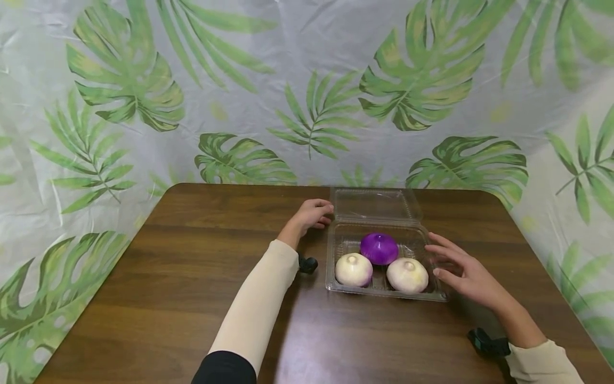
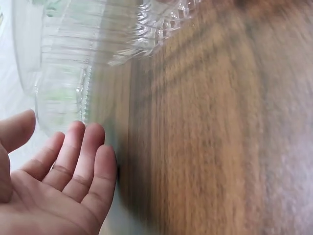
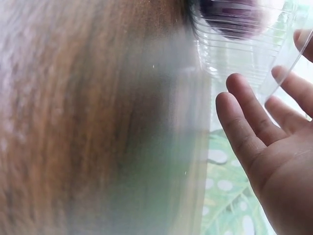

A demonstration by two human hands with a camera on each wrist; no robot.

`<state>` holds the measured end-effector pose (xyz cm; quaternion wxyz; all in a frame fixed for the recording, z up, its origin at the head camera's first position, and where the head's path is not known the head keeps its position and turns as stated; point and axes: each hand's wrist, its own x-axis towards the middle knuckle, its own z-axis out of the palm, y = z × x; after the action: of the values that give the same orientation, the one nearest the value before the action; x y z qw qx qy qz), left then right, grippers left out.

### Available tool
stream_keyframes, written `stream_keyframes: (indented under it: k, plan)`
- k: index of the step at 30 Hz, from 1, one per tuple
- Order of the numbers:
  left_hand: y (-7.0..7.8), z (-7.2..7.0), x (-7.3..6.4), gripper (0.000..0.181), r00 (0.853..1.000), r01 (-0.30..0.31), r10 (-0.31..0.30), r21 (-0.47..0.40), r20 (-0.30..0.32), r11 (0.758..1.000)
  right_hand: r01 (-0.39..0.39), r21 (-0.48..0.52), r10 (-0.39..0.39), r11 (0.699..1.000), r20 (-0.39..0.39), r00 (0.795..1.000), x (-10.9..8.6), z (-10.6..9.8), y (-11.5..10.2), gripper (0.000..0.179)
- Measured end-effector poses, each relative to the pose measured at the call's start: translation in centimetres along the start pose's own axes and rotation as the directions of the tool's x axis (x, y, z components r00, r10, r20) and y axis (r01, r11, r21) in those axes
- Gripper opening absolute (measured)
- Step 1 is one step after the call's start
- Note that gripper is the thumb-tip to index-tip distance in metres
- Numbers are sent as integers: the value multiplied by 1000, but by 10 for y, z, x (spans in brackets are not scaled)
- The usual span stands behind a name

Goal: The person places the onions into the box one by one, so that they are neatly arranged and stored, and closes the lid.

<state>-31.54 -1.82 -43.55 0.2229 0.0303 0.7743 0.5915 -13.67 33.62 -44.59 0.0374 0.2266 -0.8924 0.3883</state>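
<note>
A clear plastic clamshell box (image 1: 331, 256) stands on the table with its lid (image 1: 374, 204) folded back. Inside it are a purple onion (image 1: 379, 249) at the rear and two whitish onions, one front left (image 1: 353, 270) and one front right (image 1: 408, 276). My left hand (image 1: 313, 214) is at the box's left side near the hinge, its fingers loosely extended in the left wrist view (image 2: 68, 181). Along the right wall is my right hand (image 1: 467, 274), fingers spread; in the right wrist view its fingertips (image 3: 229, 105) lie close to the rim. Whether they touch is unclear.
The brown wooden table (image 1: 192, 298) reaches back to a leaf-patterned sheet (image 1: 312, 64) hanging behind it. A dark wrist camera (image 1: 308, 264) sits by the left wrist, and another dark device (image 1: 488, 342) by the right wrist.
</note>
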Motion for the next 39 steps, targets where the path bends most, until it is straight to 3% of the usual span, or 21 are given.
stream_keyframes:
  k: [7, 16, 32, 39]
  plan:
    - [-2, 3, 7, 39, 1000, 20, -20, -24, -6, 1000, 20, 2, -20, 1000, -10, 1000, 1, 1, 1, 47]
    - [1, 6, 4, 40, 999, 23, -24, -53, -21, 998, 20, 2, -20, 1000, -10, 1000, 1, 2, 2, 47]
    - [1, 5, 0, 30, 993, -78, 60, -189, -98, 979, 29, 3, -29, 1000, -11, 1000, 0, 3, 0, 46]
    - [4, 5, 0, 31, 986, -140, 119, -201, -113, 970, 33, -5, -33, 999, -8, 999, 1, 2, 0, 46]
